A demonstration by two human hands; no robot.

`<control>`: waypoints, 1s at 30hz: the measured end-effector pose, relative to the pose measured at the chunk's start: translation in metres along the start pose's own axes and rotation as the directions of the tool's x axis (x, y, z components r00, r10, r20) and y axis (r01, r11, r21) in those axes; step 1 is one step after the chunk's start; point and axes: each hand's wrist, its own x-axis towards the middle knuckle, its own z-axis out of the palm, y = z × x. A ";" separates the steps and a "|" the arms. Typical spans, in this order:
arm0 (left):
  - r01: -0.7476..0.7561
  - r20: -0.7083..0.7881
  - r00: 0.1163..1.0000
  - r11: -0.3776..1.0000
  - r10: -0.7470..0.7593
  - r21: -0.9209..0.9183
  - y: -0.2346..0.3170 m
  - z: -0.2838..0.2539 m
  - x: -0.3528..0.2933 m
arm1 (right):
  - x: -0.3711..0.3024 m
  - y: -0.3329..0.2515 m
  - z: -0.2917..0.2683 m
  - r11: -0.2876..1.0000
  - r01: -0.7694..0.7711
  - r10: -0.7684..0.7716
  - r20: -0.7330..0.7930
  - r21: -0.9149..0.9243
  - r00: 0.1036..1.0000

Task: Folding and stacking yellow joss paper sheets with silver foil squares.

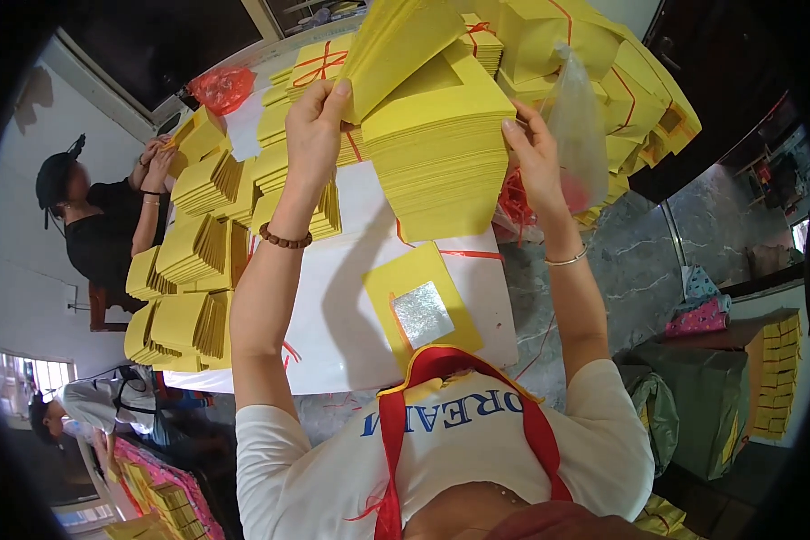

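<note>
A tall stack of yellow paper (436, 162) stands on the white table in front of me. My left hand (315, 126) is closed, thumb on top, on the lower corner of a yellow sheaf (400, 49) that tilts up above the stack's left side. At the stack's upper right corner, my right hand (533, 153) pinches the paper edge between thumb and fingers. Nearer to me lies a flat yellow sheet (382, 283) bearing a silver square (423, 313) and an orange strip.
Several folded yellow bundles (189, 247) crowd the table's left side. A red plastic bag (222, 90) lies at the back left; a clear bag (578, 117) hangs at the right near large tied yellow bundles (549, 40). One person (108, 216) handles yellow paper at left; another stands lower left.
</note>
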 end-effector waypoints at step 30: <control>-0.542 0.319 0.832 0.546 0.453 0.638 0.013 0.019 -0.016 | -0.005 0.014 -0.011 0.987 -0.091 0.090 0.012 0.134 0.996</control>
